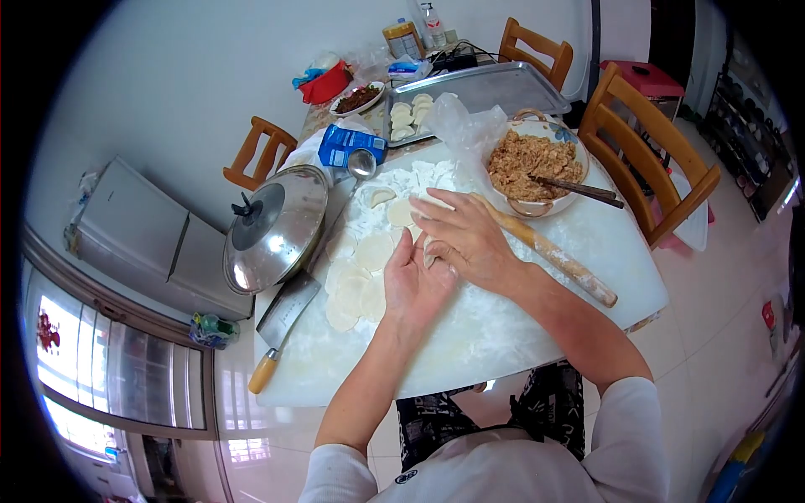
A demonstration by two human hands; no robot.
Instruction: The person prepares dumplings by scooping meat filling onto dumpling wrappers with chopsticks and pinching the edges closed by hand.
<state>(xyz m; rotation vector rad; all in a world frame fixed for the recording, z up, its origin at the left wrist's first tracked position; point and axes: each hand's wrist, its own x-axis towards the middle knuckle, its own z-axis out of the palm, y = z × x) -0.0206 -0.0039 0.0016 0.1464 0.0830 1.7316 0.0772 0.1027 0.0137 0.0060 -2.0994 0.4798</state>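
Left hand (417, 281), mid-frame: palm up, cupped under one dumpling (430, 256), thumb raised, most fingers hidden. I presumably use the palm as a cradle so the dough keeps its shape. Right hand (474, 243) lies over it, fingers extended toward upper left, thumb close against the dough; whether that thumb pinches or merely rests, cannot tell.

Placement: wrappers (374, 250) lie just left of my hands, on floured white surface (503, 339), probably for short reach and against sticking. Filling (532, 159) sits in a bowl (547, 126) at upper right, chopsticks (587, 192) leaning out over the near rim, handy to the right hand. Rolling pin (558, 256) slants right of centre, likely parked out of the way; cleaver (289, 308) likewise, at lower left beside the lidded pan (281, 222).

Counts: dumpling in hand, 1; dumpling on the flour (381, 196), 1; rolling pin, 1; cleaver, 1; bowl, 1; ladle (361, 163), 1; metal tray (495, 88), 1, upper centre. Wrappers: at least six, overlapping, exact number uncertain. Tray dumplings (402, 117): several, partly covered by a plastic bag (463, 126).
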